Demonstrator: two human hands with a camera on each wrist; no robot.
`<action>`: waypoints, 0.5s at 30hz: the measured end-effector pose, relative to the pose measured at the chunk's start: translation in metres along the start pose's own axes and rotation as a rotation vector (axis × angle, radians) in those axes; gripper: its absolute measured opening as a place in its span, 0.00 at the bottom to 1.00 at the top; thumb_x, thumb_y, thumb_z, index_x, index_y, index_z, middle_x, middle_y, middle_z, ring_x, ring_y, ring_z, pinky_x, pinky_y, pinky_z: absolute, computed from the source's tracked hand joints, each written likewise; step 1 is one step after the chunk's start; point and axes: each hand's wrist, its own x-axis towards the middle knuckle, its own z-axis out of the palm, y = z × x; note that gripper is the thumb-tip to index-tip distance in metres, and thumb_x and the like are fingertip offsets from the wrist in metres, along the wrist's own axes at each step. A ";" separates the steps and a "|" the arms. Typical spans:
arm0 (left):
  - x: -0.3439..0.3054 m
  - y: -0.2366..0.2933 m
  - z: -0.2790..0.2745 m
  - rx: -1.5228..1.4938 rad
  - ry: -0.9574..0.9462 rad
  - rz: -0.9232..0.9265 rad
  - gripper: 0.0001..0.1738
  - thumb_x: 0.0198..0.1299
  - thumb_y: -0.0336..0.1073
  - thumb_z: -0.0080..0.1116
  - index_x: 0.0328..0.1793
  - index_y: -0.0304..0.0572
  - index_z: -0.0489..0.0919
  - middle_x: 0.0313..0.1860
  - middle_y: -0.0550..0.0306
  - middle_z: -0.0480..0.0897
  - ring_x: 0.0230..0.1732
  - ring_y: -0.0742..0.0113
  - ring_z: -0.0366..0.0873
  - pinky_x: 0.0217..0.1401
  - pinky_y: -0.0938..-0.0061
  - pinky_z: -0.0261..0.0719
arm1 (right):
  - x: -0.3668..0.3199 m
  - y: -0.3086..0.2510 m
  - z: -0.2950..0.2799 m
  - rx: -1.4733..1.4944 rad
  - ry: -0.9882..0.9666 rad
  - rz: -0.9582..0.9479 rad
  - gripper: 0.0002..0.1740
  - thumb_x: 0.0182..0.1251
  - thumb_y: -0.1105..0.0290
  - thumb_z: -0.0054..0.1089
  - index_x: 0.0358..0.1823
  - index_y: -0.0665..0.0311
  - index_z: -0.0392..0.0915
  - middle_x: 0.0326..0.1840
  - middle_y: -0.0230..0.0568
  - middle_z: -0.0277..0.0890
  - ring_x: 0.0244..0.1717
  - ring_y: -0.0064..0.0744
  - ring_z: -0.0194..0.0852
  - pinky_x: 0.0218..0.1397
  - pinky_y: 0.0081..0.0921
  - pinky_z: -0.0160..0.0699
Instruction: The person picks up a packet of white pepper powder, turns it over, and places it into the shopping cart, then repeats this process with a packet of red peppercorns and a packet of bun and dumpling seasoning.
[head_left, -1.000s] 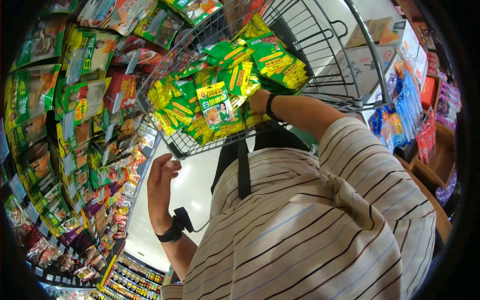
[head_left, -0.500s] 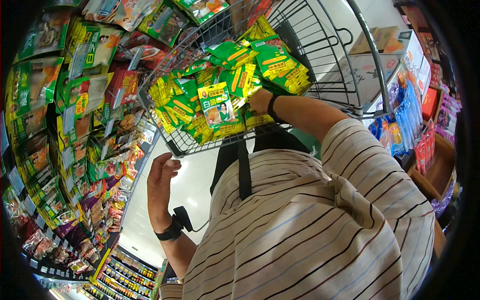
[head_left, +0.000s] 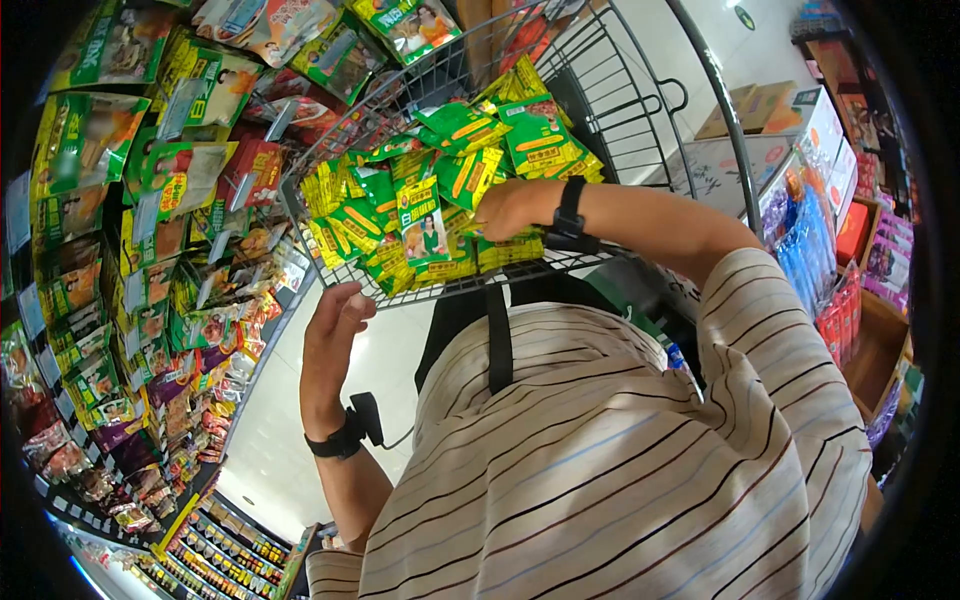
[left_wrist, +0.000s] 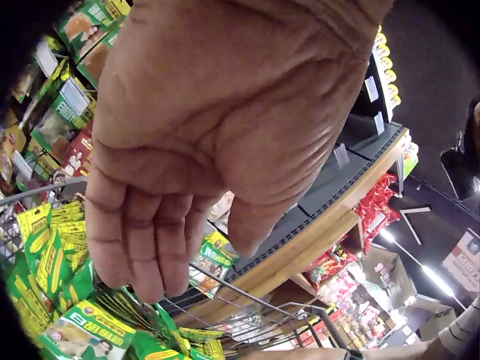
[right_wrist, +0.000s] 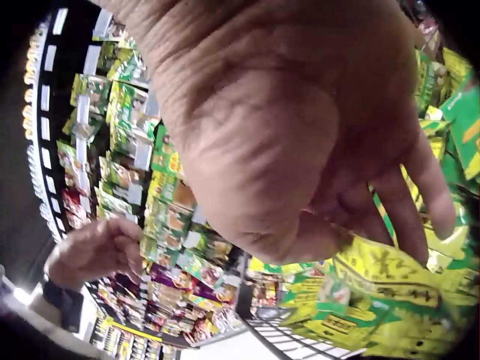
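Note:
Many green-and-yellow seasoning packets (head_left: 365,225) lie heaped in a wire shopping cart (head_left: 715,75). My right hand (head_left: 512,207) reaches over the cart's near side into the heap. In the right wrist view its spread, slightly bent fingers (right_wrist: 397,214) rest among the packets, and the thumb lies at the edge of a yellow packet (right_wrist: 386,274). Beside that hand, a packet with a portrait and a white label (head_left: 425,225) stands face up on the pile. My left hand (head_left: 335,325) hangs by the cart's near left corner, its fingers loosely bent and holding nothing.
Shelves of hanging food packets (head_left: 95,140) with price tags line the left side, close to the cart. White cartons (head_left: 715,165) and blue plastic-wrapped goods (head_left: 800,235) stand at the right, with a wooden bin (head_left: 880,335) below. Pale floor (head_left: 270,430) shows beneath.
The right forearm has swung outward and its wristband shows more fully, while the hand stays at the packets. The left hand hardly moves. The head view has shifted slightly.

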 end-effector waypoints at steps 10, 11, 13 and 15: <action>0.047 0.044 0.005 -0.040 -0.355 0.413 0.34 0.67 0.41 0.61 0.75 0.35 0.64 0.66 0.49 0.75 0.65 0.64 0.72 0.70 0.68 0.68 | -0.092 -0.094 -0.136 0.567 0.104 -0.200 0.19 0.63 0.55 0.54 0.39 0.67 0.77 0.33 0.30 0.74 0.36 0.23 0.68 0.41 0.25 0.69; 0.042 0.052 0.001 -0.080 -0.370 0.379 0.31 0.68 0.42 0.62 0.73 0.37 0.68 0.63 0.51 0.77 0.63 0.66 0.74 0.68 0.69 0.69 | -0.099 -0.102 -0.143 0.644 0.141 -0.237 0.16 0.61 0.58 0.55 0.33 0.65 0.75 0.31 0.28 0.71 0.33 0.21 0.66 0.36 0.24 0.67; 0.035 0.059 -0.010 -0.133 -0.392 0.347 0.26 0.69 0.43 0.61 0.68 0.38 0.73 0.58 0.57 0.81 0.59 0.71 0.75 0.65 0.72 0.71 | -0.113 -0.127 -0.158 0.811 0.207 -0.311 0.14 0.61 0.60 0.60 0.30 0.64 0.73 0.32 0.26 0.74 0.33 0.19 0.70 0.34 0.21 0.70; 0.029 0.057 -0.023 -0.160 -0.397 0.354 0.22 0.70 0.43 0.60 0.64 0.39 0.78 0.53 0.63 0.83 0.54 0.76 0.76 0.62 0.75 0.72 | -0.092 -0.106 -0.161 0.294 0.600 -0.657 0.17 0.62 0.56 0.62 0.35 0.64 0.75 0.35 0.27 0.78 0.36 0.20 0.75 0.37 0.22 0.73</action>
